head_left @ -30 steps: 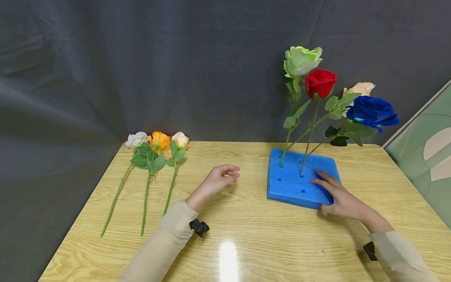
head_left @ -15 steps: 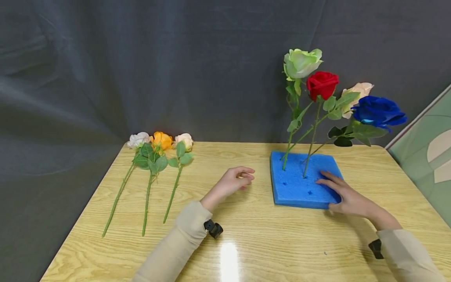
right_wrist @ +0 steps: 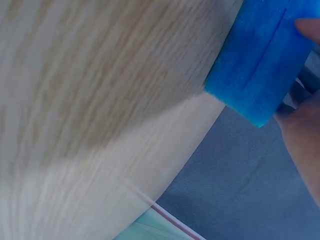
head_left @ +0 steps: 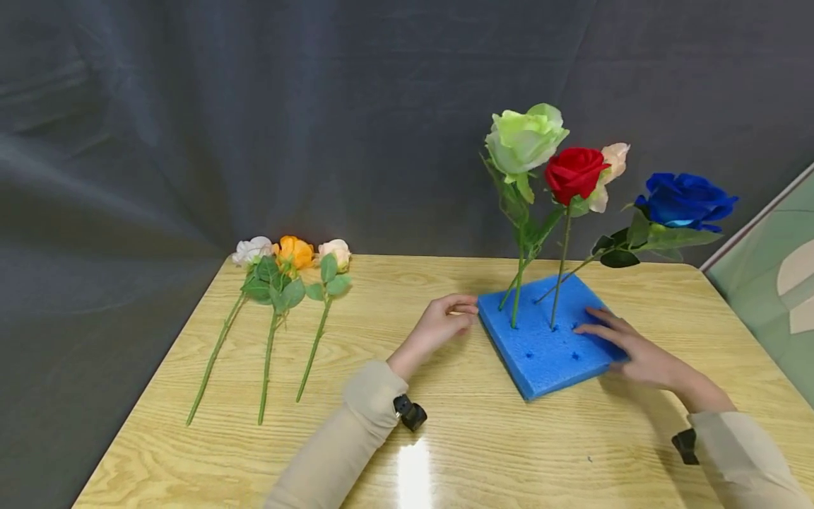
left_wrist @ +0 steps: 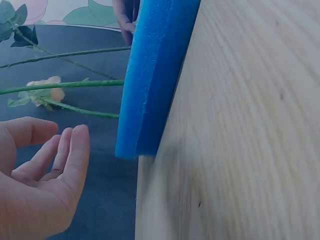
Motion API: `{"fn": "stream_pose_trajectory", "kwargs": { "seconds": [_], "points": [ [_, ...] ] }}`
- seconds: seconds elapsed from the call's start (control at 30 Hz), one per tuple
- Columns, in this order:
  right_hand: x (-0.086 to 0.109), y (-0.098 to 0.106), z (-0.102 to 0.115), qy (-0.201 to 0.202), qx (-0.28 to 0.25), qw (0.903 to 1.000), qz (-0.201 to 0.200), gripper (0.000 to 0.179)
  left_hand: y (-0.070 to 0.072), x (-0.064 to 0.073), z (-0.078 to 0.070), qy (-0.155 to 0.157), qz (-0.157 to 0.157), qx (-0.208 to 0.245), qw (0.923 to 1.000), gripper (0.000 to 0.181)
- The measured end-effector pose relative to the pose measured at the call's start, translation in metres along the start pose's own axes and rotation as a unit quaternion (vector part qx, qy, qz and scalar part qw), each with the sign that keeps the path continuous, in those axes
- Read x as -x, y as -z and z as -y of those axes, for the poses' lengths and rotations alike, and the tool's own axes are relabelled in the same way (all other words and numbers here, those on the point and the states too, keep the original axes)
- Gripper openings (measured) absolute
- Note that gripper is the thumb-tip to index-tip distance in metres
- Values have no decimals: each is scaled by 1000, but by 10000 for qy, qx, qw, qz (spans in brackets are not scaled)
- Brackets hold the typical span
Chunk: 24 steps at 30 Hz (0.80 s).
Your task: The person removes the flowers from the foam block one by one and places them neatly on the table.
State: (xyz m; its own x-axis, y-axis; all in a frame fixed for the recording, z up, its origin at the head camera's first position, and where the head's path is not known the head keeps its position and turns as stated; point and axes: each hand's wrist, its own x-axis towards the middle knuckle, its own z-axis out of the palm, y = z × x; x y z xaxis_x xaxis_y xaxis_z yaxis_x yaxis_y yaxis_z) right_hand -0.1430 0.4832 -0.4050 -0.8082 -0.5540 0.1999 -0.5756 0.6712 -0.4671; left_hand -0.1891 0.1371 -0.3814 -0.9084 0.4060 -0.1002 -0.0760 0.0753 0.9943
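A square blue foam block (head_left: 552, 353) lies on the table, turned with one corner toward me. Stuck in it stand a pale green rose (head_left: 524, 141), a red rose (head_left: 575, 175), a peach rose (head_left: 615, 162) partly behind the red one, and a leaning blue rose (head_left: 687, 201). My right hand (head_left: 645, 360) grips the block's right edge, fingers on top and thumb at the side face (right_wrist: 260, 55). At the block's left corner is my left hand (head_left: 439, 325), fingers loosely bent and holding nothing. In the left wrist view, that hand (left_wrist: 45, 175) looks slightly apart from the foam.
Three flowers lie side by side at the table's left: a white one (head_left: 253, 249), an orange one (head_left: 295, 253) and a cream one (head_left: 335, 253). A dark curtain (head_left: 381, 127) hangs behind the table (head_left: 381, 283). Small holes show in the foam's top.
The foam block has turned under my right hand, its near-left corner swinging toward me, and the flowers in it have shifted. My left hand has moved right, up to the block.
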Motion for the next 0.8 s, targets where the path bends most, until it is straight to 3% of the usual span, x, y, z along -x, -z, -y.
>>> {"fn": "stream_pose_trajectory", "kwargs": {
  "seconds": [0.27,0.5,0.8],
  "points": [
    [-7,-6,2,-8,373,9993,-35,90,-15,-7,3,-473,-157,-59,9987,39],
    [-11,-3,7,-859,-337,9954,263,58,-27,-10,2,-476,-151,77,9987,41],
    [-15,-6,11,-1557,523,9853,464,70,-35,-12,3,-491,-6,237,9985,45]
  ]
}}
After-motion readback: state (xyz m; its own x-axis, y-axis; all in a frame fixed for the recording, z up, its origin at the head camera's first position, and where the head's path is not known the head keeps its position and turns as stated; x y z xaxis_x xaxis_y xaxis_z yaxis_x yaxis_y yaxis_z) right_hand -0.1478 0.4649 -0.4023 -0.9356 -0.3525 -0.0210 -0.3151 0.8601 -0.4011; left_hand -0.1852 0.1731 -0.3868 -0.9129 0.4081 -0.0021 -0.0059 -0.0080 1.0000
